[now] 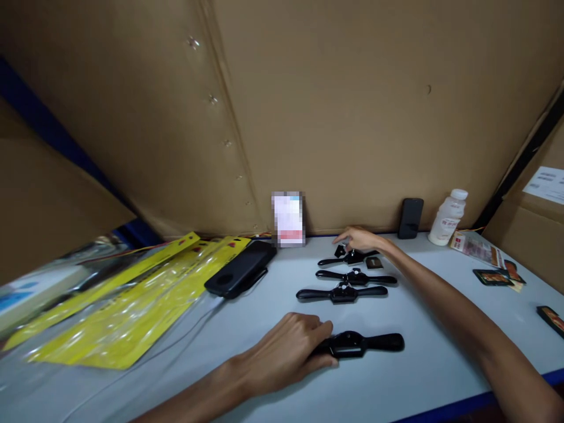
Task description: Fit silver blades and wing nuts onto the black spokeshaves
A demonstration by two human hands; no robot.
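My left hand (pixel 293 349) is closed around the left handle of a black spokeshave (pixel 352 345) near the front of the table. Farther back, my right hand (pixel 359 238) reaches over another spokeshave (pixel 352 258), its index finger stretched out to the left. Just below those fingertips lies a small black part (pixel 339 251); whether they touch it I cannot tell. Two more spokeshaves, a middle one (pixel 356 277) and a nearer one (pixel 342 293), lie side by side between my hands. Beside the farthest tool is a small dark square piece (pixel 374 263).
Yellow-edged clear plastic packages (pixel 132 317) cover the left side, with a black power bank (pixel 240 270) and white cable beside them. A lit phone (pixel 288 220), a dark phone (pixel 410 218) and a bottle (pixel 448 217) stand along the cardboard wall (pixel 352 117). Small packets (pixel 491 277) lie right.
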